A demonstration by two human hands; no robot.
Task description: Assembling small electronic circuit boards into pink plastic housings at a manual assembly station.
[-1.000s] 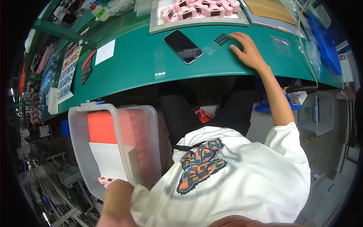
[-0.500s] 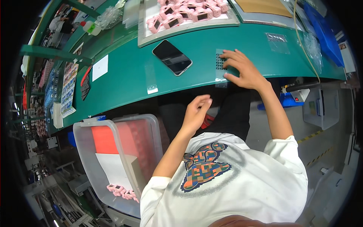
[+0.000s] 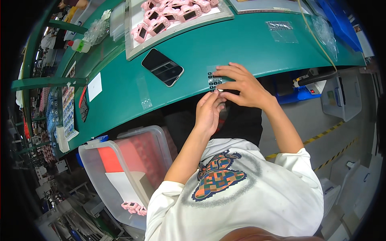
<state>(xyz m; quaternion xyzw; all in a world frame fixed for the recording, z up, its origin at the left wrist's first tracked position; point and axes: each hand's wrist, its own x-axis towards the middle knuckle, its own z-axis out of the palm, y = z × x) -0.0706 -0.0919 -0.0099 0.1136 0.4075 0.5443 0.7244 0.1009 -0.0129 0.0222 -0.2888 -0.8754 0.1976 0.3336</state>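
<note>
At the counter's edge, a clear sheet of small black squares was partly covered by the right hand, its fingers spread; the left hand was bunched at its fingertips, its grip obscured

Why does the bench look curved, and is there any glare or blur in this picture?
Head view: the bench's edge bows, fitting fisheye distortion; head view: pale reflections streak the phone and bag; head view: left hand and right hand look fairly sharp, fingertip detail too small to tell.
</note>
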